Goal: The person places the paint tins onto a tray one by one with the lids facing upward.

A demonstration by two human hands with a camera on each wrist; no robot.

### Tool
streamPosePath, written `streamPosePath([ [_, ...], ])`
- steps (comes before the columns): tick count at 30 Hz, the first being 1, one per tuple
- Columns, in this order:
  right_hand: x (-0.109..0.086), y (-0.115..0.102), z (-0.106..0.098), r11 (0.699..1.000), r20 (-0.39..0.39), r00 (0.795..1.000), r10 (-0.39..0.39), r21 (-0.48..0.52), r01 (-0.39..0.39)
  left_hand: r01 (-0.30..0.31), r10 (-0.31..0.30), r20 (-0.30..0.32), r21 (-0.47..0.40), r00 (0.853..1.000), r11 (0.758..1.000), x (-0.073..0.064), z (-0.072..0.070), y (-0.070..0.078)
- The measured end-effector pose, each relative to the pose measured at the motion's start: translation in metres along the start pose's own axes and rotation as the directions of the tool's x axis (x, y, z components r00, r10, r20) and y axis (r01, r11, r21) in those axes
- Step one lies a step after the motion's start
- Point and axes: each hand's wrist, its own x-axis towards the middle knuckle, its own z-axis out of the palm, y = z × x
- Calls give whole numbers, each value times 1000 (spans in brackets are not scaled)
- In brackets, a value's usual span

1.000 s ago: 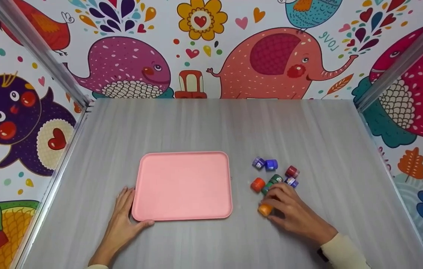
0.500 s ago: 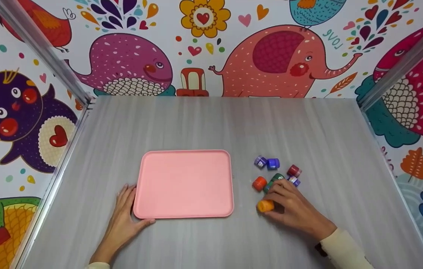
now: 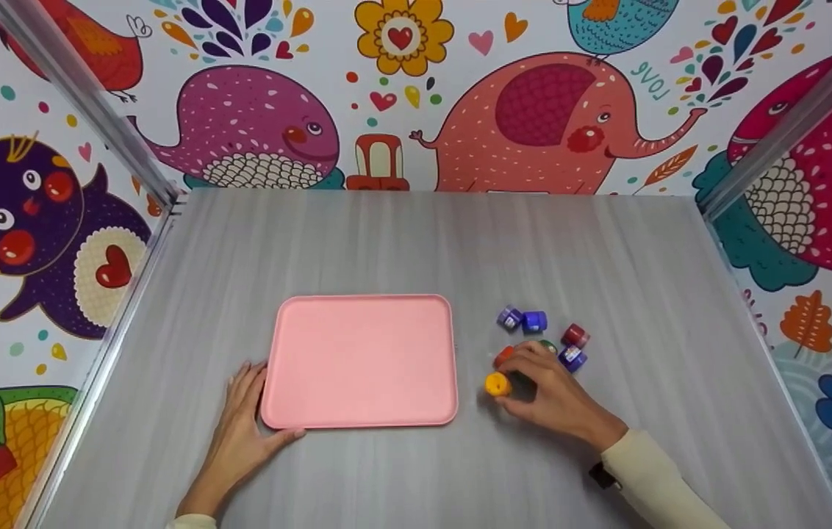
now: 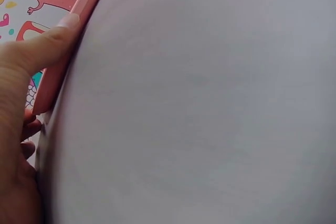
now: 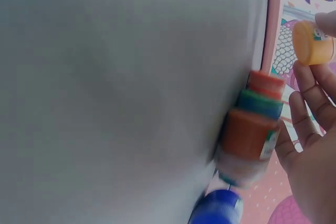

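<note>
My right hand (image 3: 552, 397) pinches a small yellow-orange paint jar (image 3: 497, 383) between thumb and fingertips, and the right wrist view shows the paint jar (image 5: 311, 44) clear of the table. Just past that hand, an orange-red jar (image 3: 504, 356) and a green jar (image 3: 547, 346) are partly covered by it. At the near left corner of a pink tray (image 3: 361, 360), my left hand (image 3: 238, 441) rests with straight fingers along the left side. Its thumb lies against the tray's front rim (image 4: 86, 11).
Right of the tray lie more small jars: a purple one (image 3: 510, 317), a blue one (image 3: 534, 322), a dark red one (image 3: 575, 336) and a violet-blue one (image 3: 572, 358). Printed walls and metal posts border the grey table (image 3: 401, 242).
My right hand has lifted the yellow-orange jar and carried it left and slightly away from me, toward the tray, tilting it. The left hand and tray have stayed in place.
</note>
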Motion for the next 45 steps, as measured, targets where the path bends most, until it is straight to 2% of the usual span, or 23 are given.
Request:
streamPosePath([
  [4, 12, -6, 7, 1000, -32, 999, -11, 25, 11, 23, -23, 2, 0, 1000, 1000, -2, 0, -1],
  [8, 25, -14, 14, 999, -53, 999, 11, 51, -8, 26, -26, -3, 3, 1000, 1000, -3, -1, -1],
  [13, 37, -21, 26, 995, -52, 996, 68, 71, -64, 18, -18, -14, 4, 1000, 1000, -5, -5, -2],
  [18, 48, -28, 40, 990, -56, 993, 109, 96, -103, 38, -38, -8, 6, 999, 999, -8, -7, -2],
  [27, 74, -44, 61, 983, -35, 990, 135, 128, -130, 83, -83, 10, 14, 997, 996, -9, -8, -3],
  [35, 90, -53, 79, 969, -27, 979, 203, 153, -196, 44, -44, -7, 19, 999, 999, -6, -8, -1],
  [45, 99, -49, 84, 937, -89, 939, 332, 142, -318, -50, 52, -50, 48, 997, 998, -1, 0, 7],
])
